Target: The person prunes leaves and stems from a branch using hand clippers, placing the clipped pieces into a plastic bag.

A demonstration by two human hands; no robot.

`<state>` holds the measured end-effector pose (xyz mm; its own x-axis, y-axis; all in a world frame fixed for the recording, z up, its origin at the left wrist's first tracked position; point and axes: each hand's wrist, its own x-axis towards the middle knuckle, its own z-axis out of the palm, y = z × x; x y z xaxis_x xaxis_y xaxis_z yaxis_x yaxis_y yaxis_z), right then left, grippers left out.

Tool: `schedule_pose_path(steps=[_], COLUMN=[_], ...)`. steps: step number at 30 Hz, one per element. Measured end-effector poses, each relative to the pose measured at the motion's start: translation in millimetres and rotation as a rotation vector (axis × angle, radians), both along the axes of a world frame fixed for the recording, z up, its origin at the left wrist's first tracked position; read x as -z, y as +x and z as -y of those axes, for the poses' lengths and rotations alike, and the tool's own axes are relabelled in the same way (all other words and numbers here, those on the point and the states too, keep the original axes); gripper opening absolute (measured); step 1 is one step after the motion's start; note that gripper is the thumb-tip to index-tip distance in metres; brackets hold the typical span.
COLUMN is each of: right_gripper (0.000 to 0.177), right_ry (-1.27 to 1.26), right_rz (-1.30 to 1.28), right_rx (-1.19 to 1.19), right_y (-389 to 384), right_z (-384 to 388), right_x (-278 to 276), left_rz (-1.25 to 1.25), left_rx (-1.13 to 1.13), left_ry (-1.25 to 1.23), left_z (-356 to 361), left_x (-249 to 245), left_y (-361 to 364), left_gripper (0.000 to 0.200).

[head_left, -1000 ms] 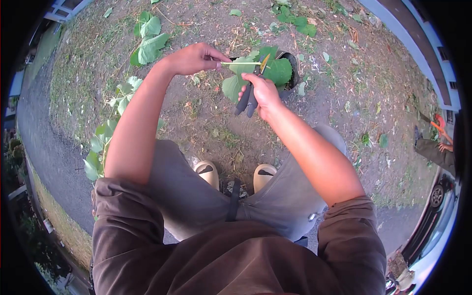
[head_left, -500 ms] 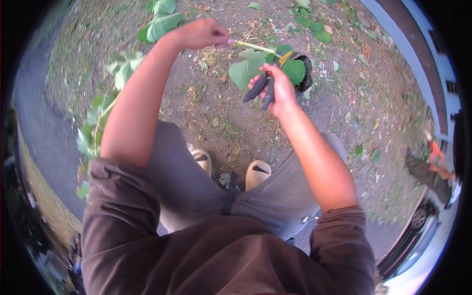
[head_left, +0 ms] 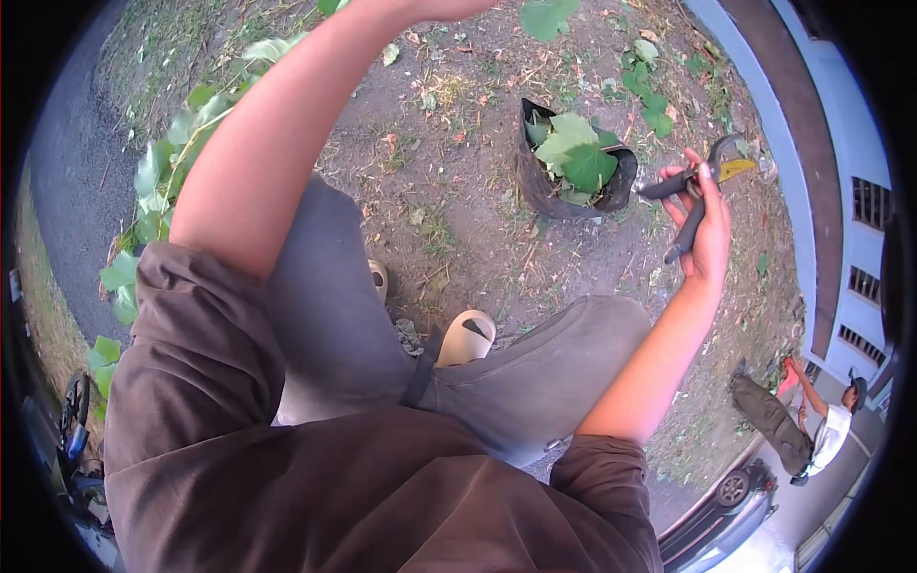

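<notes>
My right hand [head_left: 709,229] is wrapped round pruning shears [head_left: 687,231] with black handles. Their curved blade and yellow part point up and to the right, spread apart. Just left of them on the soil stands a black bag-like pot [head_left: 537,183] with cut green leaves [head_left: 578,153] in it. My left hand [head_left: 457,8] reaches to the top edge, where its fingers are cut off from view. A green leaf [head_left: 549,17] shows a little to the right of that hand; whether the hand holds its stem is hidden.
A long leafy vine [head_left: 158,191] lies along the left by the asphalt [head_left: 72,201]. More leaves [head_left: 650,100] lie beyond the pot. A blue wall [head_left: 798,153] runs along the right, with another person [head_left: 783,420] and a parked car [head_left: 721,516] below it.
My right hand has moved right with the shears, away from the stem and pot. My left hand has gone up to the frame's edge. The view has shifted, and the whole pot now shows.
</notes>
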<state>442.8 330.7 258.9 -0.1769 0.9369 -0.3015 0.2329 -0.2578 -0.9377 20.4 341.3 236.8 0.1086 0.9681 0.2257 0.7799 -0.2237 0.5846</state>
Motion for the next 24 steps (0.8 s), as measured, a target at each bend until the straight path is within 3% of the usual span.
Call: schedule_pose_path(steps=[3,6,9,11,12,15,17,19,22,24], right_gripper=[0.056,0.066,0.068,0.063,0.062,0.057,0.056,0.054,0.041,0.038], right_ry=[-0.069,0.028,0.028,0.114,0.171,0.319,0.397,0.353,0.079,0.034], right_rz=[0.187,0.644,0.685,0.710,0.784,0.891,0.957,0.906,0.218,0.216], right_rx=[-0.125,-0.401,-0.565,-0.537,-0.516,-0.453,-0.382,-0.307,-0.298,-0.317], right_y=[11,-3,-33,-32,-34,-30,-27,-22,-16,-31], right_z=[-4,-7,-4,-18,-21,-16,-17,-24,-42,-32], right_x=[15,34,30,48,46,40,34,42,70,67], left_rz=[0.066,0.043,-0.071,-0.225,-0.229,-0.077,0.193,0.205,0.238,0.217], left_rx=[0.080,0.129,0.104,0.075,0.073,-0.050,-0.160,-0.183,-0.049,0.107], left_ry=[-0.026,-0.097,-0.093,0.147,0.140,0.025,-0.097,-0.067,-0.059,-0.347], left_z=[6,8,13,14,17,21,12,7,19,26], left_x=[15,39,40,44,33,17,19,27,20,17], left_y=[25,45,55,53,51,46,39,42,65,79], left_gripper=[0.035,0.034,0.034,0.033,0.033,0.035,0.034,0.032,0.033,0.032])
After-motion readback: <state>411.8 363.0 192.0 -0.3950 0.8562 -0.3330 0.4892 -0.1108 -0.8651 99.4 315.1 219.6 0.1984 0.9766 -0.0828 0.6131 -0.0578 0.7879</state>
